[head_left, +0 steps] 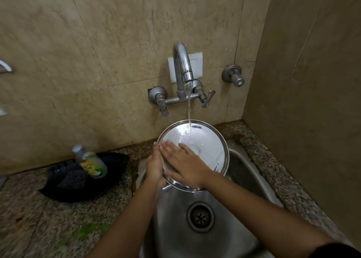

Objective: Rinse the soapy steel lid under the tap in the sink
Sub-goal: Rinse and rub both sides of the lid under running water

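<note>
A round steel lid (207,142) is held tilted over the steel sink (244,172), its face towards me. Water runs from the wall tap (182,66) in a thin stream onto the lid's upper part and drips off its lower rim. My left hand (154,168) grips the lid's left edge from behind, thumb on the rim. My right hand (183,164) lies flat on the lid's lower left face with fingers spread, blurred by motion.
A dish soap bottle (91,162) leans in a black tray (78,177) on the speckled granite counter (48,218) left of the sink. The sink drain (200,216) is below the lid. A second valve (233,76) sticks out of the wall at right.
</note>
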The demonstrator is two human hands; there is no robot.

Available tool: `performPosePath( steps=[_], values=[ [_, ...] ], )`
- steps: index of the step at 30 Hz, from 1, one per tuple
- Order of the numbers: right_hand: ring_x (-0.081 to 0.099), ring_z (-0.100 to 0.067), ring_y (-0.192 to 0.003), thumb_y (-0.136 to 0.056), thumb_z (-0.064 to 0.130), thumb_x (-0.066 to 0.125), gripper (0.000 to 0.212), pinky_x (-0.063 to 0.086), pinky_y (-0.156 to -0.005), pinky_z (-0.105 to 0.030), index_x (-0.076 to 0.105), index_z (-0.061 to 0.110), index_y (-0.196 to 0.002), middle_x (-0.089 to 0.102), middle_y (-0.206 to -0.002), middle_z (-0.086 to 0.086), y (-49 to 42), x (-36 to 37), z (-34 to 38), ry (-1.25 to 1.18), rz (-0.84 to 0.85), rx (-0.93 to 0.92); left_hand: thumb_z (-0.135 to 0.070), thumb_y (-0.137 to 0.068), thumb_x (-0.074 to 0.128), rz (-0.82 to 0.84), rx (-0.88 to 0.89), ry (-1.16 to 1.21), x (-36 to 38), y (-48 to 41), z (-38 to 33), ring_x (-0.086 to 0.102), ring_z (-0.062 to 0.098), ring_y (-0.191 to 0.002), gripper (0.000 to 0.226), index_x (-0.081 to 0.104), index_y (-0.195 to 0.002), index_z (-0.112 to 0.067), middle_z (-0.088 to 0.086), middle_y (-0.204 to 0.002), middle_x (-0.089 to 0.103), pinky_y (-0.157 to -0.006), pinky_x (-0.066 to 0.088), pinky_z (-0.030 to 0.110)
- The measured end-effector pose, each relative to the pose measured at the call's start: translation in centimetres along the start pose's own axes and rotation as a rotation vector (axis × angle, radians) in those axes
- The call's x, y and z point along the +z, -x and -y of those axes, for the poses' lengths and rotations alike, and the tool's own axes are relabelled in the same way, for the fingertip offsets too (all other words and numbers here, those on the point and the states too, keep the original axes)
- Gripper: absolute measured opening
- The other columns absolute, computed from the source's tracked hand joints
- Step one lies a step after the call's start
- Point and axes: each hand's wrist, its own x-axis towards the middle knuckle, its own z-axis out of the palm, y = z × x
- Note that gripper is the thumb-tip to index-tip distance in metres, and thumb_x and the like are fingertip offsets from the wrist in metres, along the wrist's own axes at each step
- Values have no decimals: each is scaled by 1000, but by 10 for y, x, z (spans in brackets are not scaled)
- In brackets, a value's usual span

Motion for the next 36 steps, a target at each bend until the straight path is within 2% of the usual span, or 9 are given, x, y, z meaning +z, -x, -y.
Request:
performPosePath(
  steps=[4,7,12,16,22,25,28,31,36],
  values=[
    [2,-11,-149,-95,41,46,74,7,-121,-35,4,21,-153,6,-163,2,48,6,-7,82,123,-162,-56,-90,50,-48,-11,54,-13,-11,1,70,31,-85,52,73,-88,-9,13,-89,74,-83,56,41],
    [30,-12,-143,-86,19,54,66,35,-112,-36,32,22,-148,35,-155,3,71,0,-25,130,15,-173,-55,-88,53,-93,-61,64,-19,-19,12,69,34,-86,49,72,-84,-9,18,-98,73,-82,56,45],
    [66,-13,-107,-93,23,54,30,53,-89,-30,65,23,-120,70,-118,3,70,-30,-42,0,-168,-276,-39,-101,36,38,-307,182,-13,-2,3,61,34,-105,47,62,-119,-4,19,-120,64,-86,50,43],
    [63,-9,-74,-94,32,54,27,45,-63,-24,67,19,-113,73,-88,-3,64,-48,-37,-298,-272,32,-45,-98,40,137,-359,170,-16,-7,2,61,29,-91,42,58,-115,-12,16,-112,61,-57,56,38],
    [61,-21,-68,-93,22,60,24,47,-64,-32,71,4,-83,68,-74,-11,43,-51,-53,-1161,-545,614,-51,-98,36,173,-290,71,-16,-8,7,58,31,-113,59,53,-131,-5,13,-121,63,-83,48,41],
    [65,-25,-70,-91,24,62,20,52,-61,-30,71,6,-87,70,-80,-13,46,-46,-60,-1436,-590,818,-45,-98,42,210,-212,93,-19,-9,8,65,23,-90,53,57,-127,-4,12,-109,67,-76,53,35],
    [69,-20,-67,-90,24,64,16,54,-63,-28,72,11,-86,73,-80,-8,52,-40,-67,-1615,-572,870,-41,-95,50,211,-125,39,-17,-7,5,67,15,-64,40,65,-110,-7,7,-88,68,-52,56,24],
    [65,-12,-59,-91,27,63,23,50,-57,-22,68,9,-77,70,-67,-1,52,-33,-66,-1497,-573,947,-39,-92,57,155,12,-52,-12,-9,5,66,18,-66,36,68,-104,-7,3,-77,71,-61,53,29],
    [55,-22,-71,-91,38,60,40,44,-68,-34,62,2,-73,60,-72,-7,40,-28,-79,-1070,-588,910,-34,-93,58,110,149,-48,-3,-8,5,66,20,-73,25,70,-86,-13,6,-81,71,-58,50,25]
  ],
)
